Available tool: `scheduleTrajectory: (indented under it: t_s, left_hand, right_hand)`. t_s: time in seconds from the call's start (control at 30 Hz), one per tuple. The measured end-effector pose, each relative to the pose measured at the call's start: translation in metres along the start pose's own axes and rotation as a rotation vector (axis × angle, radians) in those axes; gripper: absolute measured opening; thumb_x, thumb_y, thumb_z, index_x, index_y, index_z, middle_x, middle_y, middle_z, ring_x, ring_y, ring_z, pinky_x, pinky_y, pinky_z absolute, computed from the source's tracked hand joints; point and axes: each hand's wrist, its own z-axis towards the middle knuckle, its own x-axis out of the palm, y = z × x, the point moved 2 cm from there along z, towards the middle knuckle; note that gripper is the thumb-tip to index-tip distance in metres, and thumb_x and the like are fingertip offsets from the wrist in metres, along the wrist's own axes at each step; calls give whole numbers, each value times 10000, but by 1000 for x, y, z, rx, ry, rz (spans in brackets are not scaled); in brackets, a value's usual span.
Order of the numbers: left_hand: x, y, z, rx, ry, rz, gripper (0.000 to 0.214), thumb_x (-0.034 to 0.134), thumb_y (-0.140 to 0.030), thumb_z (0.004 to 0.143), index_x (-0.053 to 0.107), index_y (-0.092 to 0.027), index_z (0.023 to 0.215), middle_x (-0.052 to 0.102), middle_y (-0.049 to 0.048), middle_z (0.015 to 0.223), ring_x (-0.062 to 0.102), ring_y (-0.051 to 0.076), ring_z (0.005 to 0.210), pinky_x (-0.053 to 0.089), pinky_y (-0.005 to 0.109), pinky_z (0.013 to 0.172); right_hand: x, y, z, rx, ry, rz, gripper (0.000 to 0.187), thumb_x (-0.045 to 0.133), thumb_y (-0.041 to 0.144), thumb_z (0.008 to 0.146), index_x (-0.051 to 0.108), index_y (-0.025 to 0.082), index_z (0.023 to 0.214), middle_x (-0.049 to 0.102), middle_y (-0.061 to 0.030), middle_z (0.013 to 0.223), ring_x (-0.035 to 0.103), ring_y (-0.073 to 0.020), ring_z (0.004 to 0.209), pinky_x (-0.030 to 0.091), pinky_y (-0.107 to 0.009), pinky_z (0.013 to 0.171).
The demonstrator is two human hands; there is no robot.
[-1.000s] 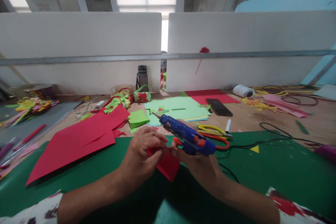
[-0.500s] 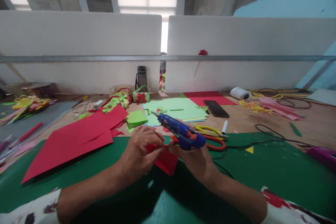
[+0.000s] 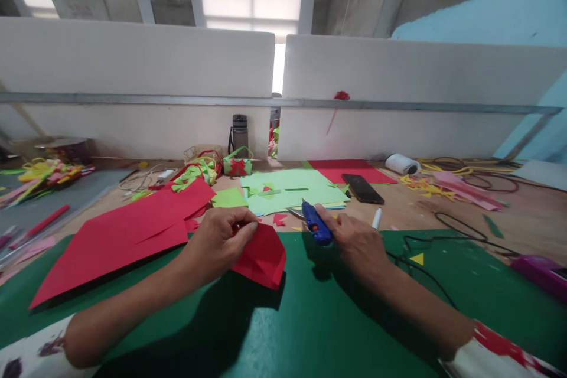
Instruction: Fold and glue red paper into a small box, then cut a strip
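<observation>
Between the thumb and fingers of my left hand point(image 3: 228, 239) is the edge of a folded piece of red paper point(image 3: 262, 257). The paper tilts above the green mat, its creased flap facing right. My right hand point(image 3: 358, 242) is closed round the back of a blue hot glue gun point(image 3: 316, 224), and its nozzle points away from me toward the pale green sheets point(image 3: 296, 184). A gap separates the glue gun from the red paper. The scissors are mostly hidden behind the glue gun and my right hand.
Large red sheets point(image 3: 119, 233) lie at the left on the green mat point(image 3: 328, 319). A phone point(image 3: 362, 188), a white marker point(image 3: 377, 218) and a black cord point(image 3: 434, 280) are on the right. Behind stand a bottle point(image 3: 240, 137) and a small green paper basket point(image 3: 237, 165).
My right hand has moved away from the red paper, lowering the glue gun to the right and turning its nozzle forward. My left hand has shifted slightly left with the paper, which now shows more.
</observation>
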Motion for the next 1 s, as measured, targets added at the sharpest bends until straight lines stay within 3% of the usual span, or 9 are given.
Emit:
scheduleTrajectory:
  t_s: [0.17, 0.37, 0.5, 0.6, 0.73, 0.8, 0.87, 1.0]
  left_hand:
    - [-2, 0, 1, -25, 43, 9, 265, 435, -251, 837, 628, -124, 707, 569, 13, 619, 486, 116, 546, 323, 199, 464]
    - [-3, 1, 2, -3, 60, 29, 256, 421, -231, 836, 599, -127, 685, 489, -16, 574, 413, 96, 516, 286, 197, 460]
    - [-2, 3, 3, 8, 55, 24, 256, 428, -231, 839, 593, -129, 672, 453, -27, 552, 389, 92, 507, 279, 194, 455]
    - [-1, 4, 2, 18, 58, 18, 257, 434, -229, 843, 607, -129, 681, 468, -26, 555, 393, 91, 501, 286, 190, 452]
    - [1, -1, -1, 54, 47, 26, 238, 449, -207, 840, 622, -133, 694, 529, -9, 592, 447, 102, 539, 313, 191, 484]
    - [3, -4, -2, 80, 38, 35, 223, 464, -195, 831, 622, -135, 685, 540, -7, 596, 462, 106, 553, 320, 194, 502]
    - [6, -6, -4, 115, 35, 37, 212, 479, -183, 819, 625, -136, 672, 537, -10, 580, 462, 106, 549, 318, 197, 508]
    - [8, -10, -8, 156, 42, 16, 221, 491, -173, 813, 628, -134, 645, 536, -14, 553, 465, 106, 541, 326, 201, 517]
  right_hand:
    - [11, 15, 9, -58, 55, -75, 566, 290, 4, 879, 417, 187, 1399, 634, -191, 953, 594, -321, 869, 395, -400, 691]
    - [16, 17, 16, -81, 132, 20, 632, 426, -71, 753, 471, 140, 1348, 617, -199, 1081, 582, -322, 987, 397, -420, 802]
    - [5, 9, 13, -113, 176, 161, 649, 552, -17, 701, 489, 152, 1324, 612, -173, 1156, 573, -325, 1040, 397, -444, 845]
    - [-15, 11, 10, -113, 148, 281, 541, 632, 95, 722, 556, 161, 1253, 609, -154, 1198, 542, -334, 1099, 348, -502, 923]
    - [-42, 38, 6, -129, 71, 530, 318, 450, 303, 919, 590, 235, 1197, 640, -46, 1177, 576, -184, 1058, 418, -314, 891]
    - [-50, 56, 4, -120, 78, 978, 245, 520, 326, 872, 675, 207, 1020, 690, -38, 1030, 607, -193, 946, 433, -302, 833]
    - [-53, 72, 4, -132, 107, 1254, 173, 556, 300, 836, 695, 201, 861, 692, -12, 860, 598, -182, 815, 427, -288, 747]
    - [-55, 86, 4, -106, 86, 1393, 223, 553, 280, 811, 607, 182, 618, 546, 33, 607, 471, -125, 620, 366, -252, 618]
